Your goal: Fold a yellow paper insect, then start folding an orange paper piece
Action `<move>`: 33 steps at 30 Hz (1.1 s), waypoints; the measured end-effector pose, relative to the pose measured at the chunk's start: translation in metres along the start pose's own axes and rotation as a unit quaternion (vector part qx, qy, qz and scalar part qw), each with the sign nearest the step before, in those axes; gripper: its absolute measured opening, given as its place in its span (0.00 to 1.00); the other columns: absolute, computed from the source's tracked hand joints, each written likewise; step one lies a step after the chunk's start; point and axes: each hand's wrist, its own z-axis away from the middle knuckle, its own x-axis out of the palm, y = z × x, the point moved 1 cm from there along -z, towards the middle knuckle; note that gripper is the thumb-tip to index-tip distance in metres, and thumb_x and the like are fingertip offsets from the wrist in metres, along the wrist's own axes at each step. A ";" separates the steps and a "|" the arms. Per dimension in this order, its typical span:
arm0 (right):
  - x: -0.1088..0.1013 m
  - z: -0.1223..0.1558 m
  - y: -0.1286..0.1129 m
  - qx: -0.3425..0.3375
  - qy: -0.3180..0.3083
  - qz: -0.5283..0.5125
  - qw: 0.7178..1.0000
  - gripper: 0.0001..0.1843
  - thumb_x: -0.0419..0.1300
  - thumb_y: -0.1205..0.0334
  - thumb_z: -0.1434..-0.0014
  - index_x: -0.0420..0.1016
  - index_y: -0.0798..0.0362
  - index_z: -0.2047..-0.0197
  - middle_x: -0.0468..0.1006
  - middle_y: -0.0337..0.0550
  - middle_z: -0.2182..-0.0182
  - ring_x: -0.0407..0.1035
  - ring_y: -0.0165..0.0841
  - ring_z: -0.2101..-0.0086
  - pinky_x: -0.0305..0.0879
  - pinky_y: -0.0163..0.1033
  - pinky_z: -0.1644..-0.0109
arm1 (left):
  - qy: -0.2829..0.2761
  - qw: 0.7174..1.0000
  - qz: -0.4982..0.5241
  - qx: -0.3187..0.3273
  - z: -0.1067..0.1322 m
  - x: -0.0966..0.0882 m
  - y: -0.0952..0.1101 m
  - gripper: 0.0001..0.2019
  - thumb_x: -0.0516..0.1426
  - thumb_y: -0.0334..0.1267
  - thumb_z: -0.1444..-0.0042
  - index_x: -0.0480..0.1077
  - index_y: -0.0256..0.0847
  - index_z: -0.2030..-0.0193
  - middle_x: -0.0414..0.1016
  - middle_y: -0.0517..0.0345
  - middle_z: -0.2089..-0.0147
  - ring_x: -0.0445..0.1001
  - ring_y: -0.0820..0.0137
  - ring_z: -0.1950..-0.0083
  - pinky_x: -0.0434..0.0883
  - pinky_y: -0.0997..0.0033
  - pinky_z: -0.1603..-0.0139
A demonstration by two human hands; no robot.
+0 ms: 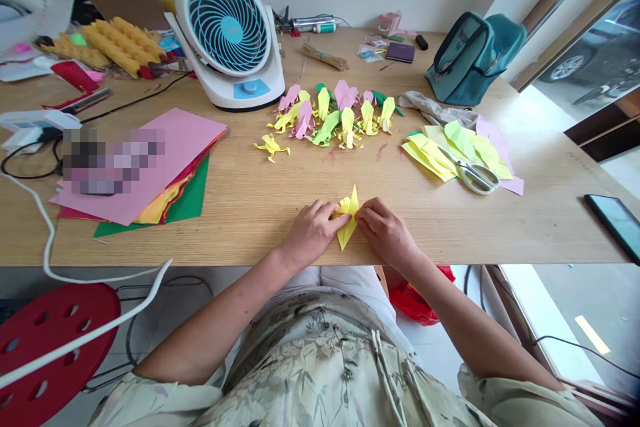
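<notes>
At the near edge of the pale wooden desk (250,213), the left hand (313,230) and right hand (385,230) each pinch one side of a half-folded piece of thin yellow paper (349,217), fingers closed on its flaps. It looks light, limp and easily creased, best held along its folded edges. Farther off lie silver scissors (473,175) on cut yellow sheets, a stack of coloured paper sheets (165,167), a cluster of small folded paper figures (330,117), then a white-and-teal fan (227,33), all well apart from the hands.

My head camera faces forward and down, close over my left hand (311,232), right hand (386,232) and the table (250,213).
</notes>
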 end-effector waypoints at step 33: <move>-0.018 0.012 0.002 -0.031 -0.061 -0.013 0.998 0.23 0.50 0.73 0.34 0.70 0.52 0.39 0.73 0.55 0.53 0.69 0.41 0.55 0.72 0.49 0.50 | -0.111 0.991 -0.055 0.058 -0.003 0.001 0.000 0.19 0.48 0.30 0.34 0.64 0.42 0.37 0.70 0.50 0.40 0.68 0.60 0.47 0.66 0.57 0.49</move>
